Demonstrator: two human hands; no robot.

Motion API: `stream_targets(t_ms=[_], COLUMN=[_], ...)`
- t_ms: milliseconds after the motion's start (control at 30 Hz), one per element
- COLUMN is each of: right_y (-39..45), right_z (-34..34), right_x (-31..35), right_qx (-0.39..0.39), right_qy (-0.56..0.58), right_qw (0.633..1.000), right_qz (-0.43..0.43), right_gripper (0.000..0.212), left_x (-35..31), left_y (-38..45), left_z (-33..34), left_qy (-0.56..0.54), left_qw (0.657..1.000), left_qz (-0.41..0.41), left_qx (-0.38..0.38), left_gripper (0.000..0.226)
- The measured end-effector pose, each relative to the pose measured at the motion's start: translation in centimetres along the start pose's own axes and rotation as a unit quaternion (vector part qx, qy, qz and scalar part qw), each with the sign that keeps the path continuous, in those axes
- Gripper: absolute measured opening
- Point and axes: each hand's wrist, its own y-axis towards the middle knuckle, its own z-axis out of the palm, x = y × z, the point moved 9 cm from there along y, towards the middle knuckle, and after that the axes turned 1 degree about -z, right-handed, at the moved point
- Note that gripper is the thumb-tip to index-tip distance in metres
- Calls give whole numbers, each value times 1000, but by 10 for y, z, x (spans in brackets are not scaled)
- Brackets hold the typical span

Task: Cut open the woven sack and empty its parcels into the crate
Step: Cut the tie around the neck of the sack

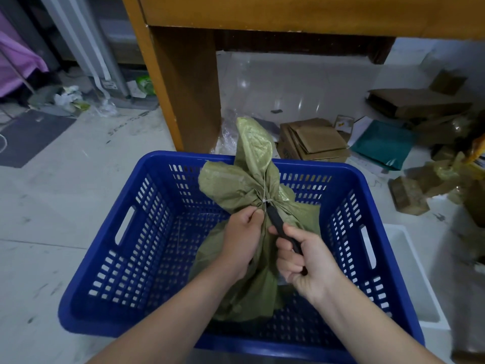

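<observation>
A green woven sack [249,164] stands upright inside the blue slotted crate [126,248], its neck cinched by a white tie [264,200]. My left hand [242,236] grips the sack's neck just below the tie. My right hand [305,261] holds a black-handled knife [279,227] whose tip sits at the tie. The blade itself is hidden against the fabric. No parcels show; the sack hides its contents.
A wooden table leg [183,85] rises just beyond the crate. Flattened cardboard boxes [313,139], a teal mailer [384,144] and wrapped parcels [409,197] litter the floor to the right. A white bin [420,285] abuts the crate's right side.
</observation>
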Motion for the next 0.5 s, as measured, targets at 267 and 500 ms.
stream_targets(t_ms=[267,500], right_y=[1,-7], right_z=[6,0], right_x=[-9,26], right_qx=[27,-24], right_qy=[109,-186], right_qw=[994,967], right_qz=[5,-170], right_gripper=[26,19], left_x=[17,7], left_y=[0,11], left_z=[8,8], left_qy=[-89,-105], left_qw=[990,986], left_qz=[-97,-126], left_qx=[-43,36], left_gripper=[28,22])
